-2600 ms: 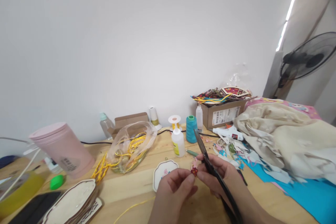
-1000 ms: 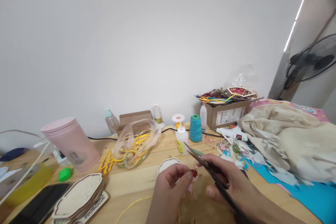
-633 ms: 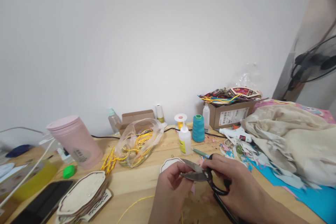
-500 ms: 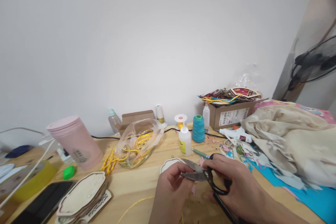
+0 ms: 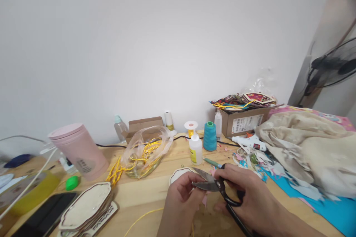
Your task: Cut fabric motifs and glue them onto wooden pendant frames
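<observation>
My right hand [image 5: 244,192] is wrapped round black-handled scissors [image 5: 213,184], whose blades point left and stand apart. Close to the blade tips, my left hand [image 5: 185,196] is closed in a pinch; what lies between its fingers is hidden. Just behind those fingers shows the top of a cream scalloped wooden plaque [image 5: 178,173], its lower part covered by the hand. A yellow cord [image 5: 144,214] curves over the table towards my left wrist. Pink scraps [image 5: 205,200] show under the blades.
A glue bottle [image 5: 195,150], teal thread cone [image 5: 210,137] and green pen [image 5: 211,162] stand or lie behind my hands. To the left are stacked plaques [image 5: 86,205], a phone [image 5: 44,214], a pink tumbler [image 5: 79,152] and bagged yellow cords [image 5: 151,150]. Fabric scraps [image 5: 258,161] lie right.
Almost nothing differs. The view has shifted very slightly, and both hands and the scissors keep nearly the same pose.
</observation>
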